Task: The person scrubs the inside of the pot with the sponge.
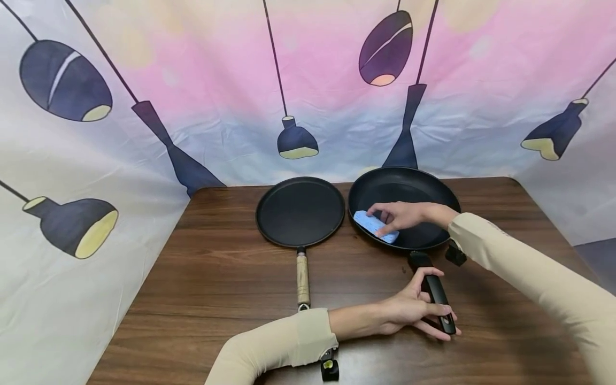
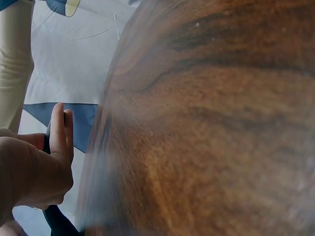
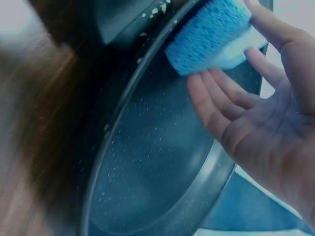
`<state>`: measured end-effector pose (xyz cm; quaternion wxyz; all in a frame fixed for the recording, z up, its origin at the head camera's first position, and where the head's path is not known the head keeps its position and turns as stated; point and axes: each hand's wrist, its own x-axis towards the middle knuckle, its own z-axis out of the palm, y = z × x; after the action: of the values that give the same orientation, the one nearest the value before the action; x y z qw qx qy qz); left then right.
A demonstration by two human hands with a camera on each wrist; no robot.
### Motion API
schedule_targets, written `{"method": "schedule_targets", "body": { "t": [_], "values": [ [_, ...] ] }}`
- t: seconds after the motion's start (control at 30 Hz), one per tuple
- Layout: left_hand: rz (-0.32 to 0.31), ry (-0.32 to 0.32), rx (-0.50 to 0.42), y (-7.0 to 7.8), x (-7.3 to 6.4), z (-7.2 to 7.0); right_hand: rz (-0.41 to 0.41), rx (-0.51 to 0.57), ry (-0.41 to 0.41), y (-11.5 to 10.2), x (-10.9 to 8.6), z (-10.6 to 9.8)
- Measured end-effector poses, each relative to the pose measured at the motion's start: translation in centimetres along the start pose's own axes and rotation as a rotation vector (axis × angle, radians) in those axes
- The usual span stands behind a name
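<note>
My right hand pinches a pale blue sponge between thumb and fingers, inside the near left wall of a deep black frying pan. In the right wrist view the porous side of the sponge shows, close by the pan's rim, with small light specks scattered over the dark pan surface. My left hand holds the pan's black handle, thumb on one side and fingers on the other. In the left wrist view, that hand covers most of the handle.
Left of the frying pan, close beside it, lies a flat round black griddle pan. Its wooden handle points toward me, near my left sleeve. Both pans stand toward the back of a brown wooden table, before a fabric backdrop printed with lamps.
</note>
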<state>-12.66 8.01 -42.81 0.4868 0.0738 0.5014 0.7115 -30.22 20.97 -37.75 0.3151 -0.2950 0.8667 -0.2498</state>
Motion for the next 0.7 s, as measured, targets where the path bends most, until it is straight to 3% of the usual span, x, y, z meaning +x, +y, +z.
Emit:
{"method": "schedule_targets", "body": {
  "t": [0.17, 0.37, 0.53, 0.7],
  "values": [
    [0.0, 0.007, 0.009, 0.0, 0.0, -0.1, 0.042, -0.075, 0.055, -0.2, 2.0, -0.1],
    [-0.013, 0.002, 0.0, -0.1, 0.0, -0.1, 0.115, -0.368, 0.136, 0.5, 3.6, -0.9],
    [-0.007, -0.002, -0.012, -0.2, 0.0, -0.1, 0.134, -0.449, 0.18, 1.4, 4.3, -2.0],
    [0.004, 0.007, -0.01, -0.3, 0.0, 0.0, 0.201, -0.595, 0.283, 2.2, 5.1, -2.9]
  ]
}}
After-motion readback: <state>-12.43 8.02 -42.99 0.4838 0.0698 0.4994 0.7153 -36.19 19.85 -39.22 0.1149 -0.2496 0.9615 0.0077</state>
